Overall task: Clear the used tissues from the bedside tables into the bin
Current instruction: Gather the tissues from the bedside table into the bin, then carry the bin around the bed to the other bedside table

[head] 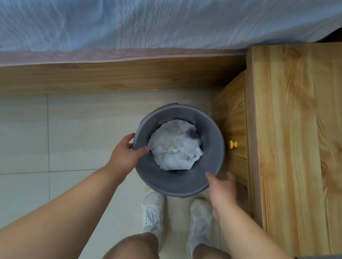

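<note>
Both hands are at the grey bin (214,140), which sits just below the centre of the frame, its round mouth facing straight up at the camera. White crumpled tissues (176,149) fill the bottom of it.

The left hand (125,156) grips the rim at the left of the bin, thumb hooked inside the wall and fingers curled round the outside. The right hand (223,187) straddles the rim at the lower right, thumb toward the inside and fingers outside. The blur there hides whether it has actually closed on the edge.

Being round, the bin has no long axis to line up. What matters is that it lies directly ahead of the person, between the two forearms, with one hand on each side and the left one holding it more firmly. Whether it stands on the tiled floor (12,129) or is raised a little above the white shoes (153,212) is unclear.

The wooden bedside table (307,137) fills the right of the frame, just beside the bin, with its yellow drawer knob (233,144) close to the rim. The bed (116,12), under a pale blue cover, runs across the top.

Any move of the bin toward a table probably calls for a level two-handed carry, so that the tissues stay inside.
</note>
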A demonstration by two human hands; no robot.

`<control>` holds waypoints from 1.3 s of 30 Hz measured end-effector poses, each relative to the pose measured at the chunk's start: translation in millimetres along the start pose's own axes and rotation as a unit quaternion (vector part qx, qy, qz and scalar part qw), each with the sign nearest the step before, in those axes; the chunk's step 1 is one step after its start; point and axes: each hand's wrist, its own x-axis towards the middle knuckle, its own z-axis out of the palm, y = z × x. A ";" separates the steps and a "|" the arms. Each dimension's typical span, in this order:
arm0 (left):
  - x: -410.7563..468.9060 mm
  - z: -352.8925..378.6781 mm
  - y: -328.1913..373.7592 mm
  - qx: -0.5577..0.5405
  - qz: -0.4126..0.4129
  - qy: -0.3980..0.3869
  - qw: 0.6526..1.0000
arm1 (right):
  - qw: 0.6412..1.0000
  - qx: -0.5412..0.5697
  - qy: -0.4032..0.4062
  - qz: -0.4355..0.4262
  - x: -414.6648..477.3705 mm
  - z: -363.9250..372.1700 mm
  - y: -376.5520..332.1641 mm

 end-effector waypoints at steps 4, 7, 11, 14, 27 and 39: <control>12.0 -3.8 0.2 -0.012 -0.018 -0.064 0.998 | 0.998 0.032 -0.050 -0.012 24.8 9.0 -2.0; -2.1 -19.8 -0.6 -0.037 -0.015 -0.070 0.997 | 0.998 -0.001 -0.052 -0.043 14.0 1.1 -7.5; -68.2 -53.6 -10.0 -0.075 -0.025 -0.037 0.996 | 0.987 -0.070 -0.077 -0.120 -44.7 -26.4 -22.6; -145.2 -82.8 -2.9 -0.121 -0.027 -0.011 0.992 | 0.967 -0.134 -0.106 -0.191 -113.2 -58.0 -44.2; -509.8 -176.2 46.7 -0.318 0.005 0.079 0.945 | 0.909 -0.192 -0.266 -0.258 -428.1 -193.2 -126.6; -640.0 -295.5 -88.4 -0.474 0.060 0.165 0.863 | 0.792 -0.340 -0.391 -0.323 -615.8 -74.7 -108.7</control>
